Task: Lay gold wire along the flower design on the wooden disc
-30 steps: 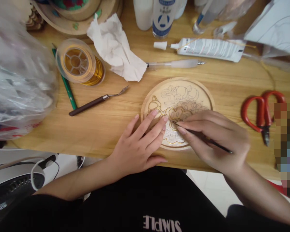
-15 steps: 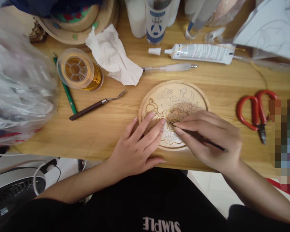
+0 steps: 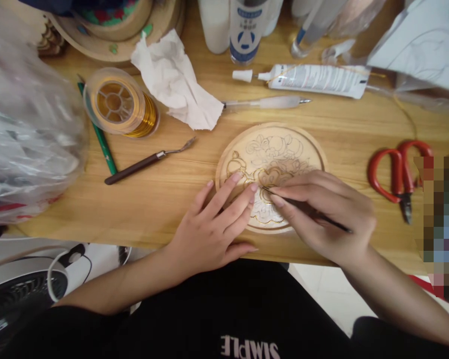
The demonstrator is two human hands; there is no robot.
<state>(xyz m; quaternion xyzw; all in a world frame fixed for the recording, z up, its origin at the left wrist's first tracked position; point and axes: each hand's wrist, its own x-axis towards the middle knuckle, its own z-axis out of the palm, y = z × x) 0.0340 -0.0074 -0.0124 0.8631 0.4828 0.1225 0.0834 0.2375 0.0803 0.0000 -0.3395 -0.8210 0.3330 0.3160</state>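
Observation:
A round wooden board (image 3: 271, 130) with a raised rim lies in front of me, drawn with pencilled flowers and fruit. Gold wire (image 3: 264, 221) follows some of the outlines. My left hand (image 3: 220, 224) rests flat over the board's left side, fingers spread and fingertips on the drawing. Pinched in my right hand (image 3: 325, 209) are slim black tweezers (image 3: 331, 223), their tip touching down among the wired petals near the middle. My right hand covers the board's right part, and my left fingers hide some of its left edge.
Behind the board lie a pen (image 3: 277, 102), a glue tube (image 3: 318, 80) and crumpled tissue (image 3: 179, 80). A gold wire spool (image 3: 115, 102), palette knife (image 3: 134, 167) and green pencil (image 3: 103, 142) sit left. Red-handled cutters (image 3: 398, 172) lie right; a plastic bag (image 3: 30, 134) fills the left edge.
The view has shifted slightly. Both hands keep nearly the same pose on the board, and the tweezers stay at about the same spot.

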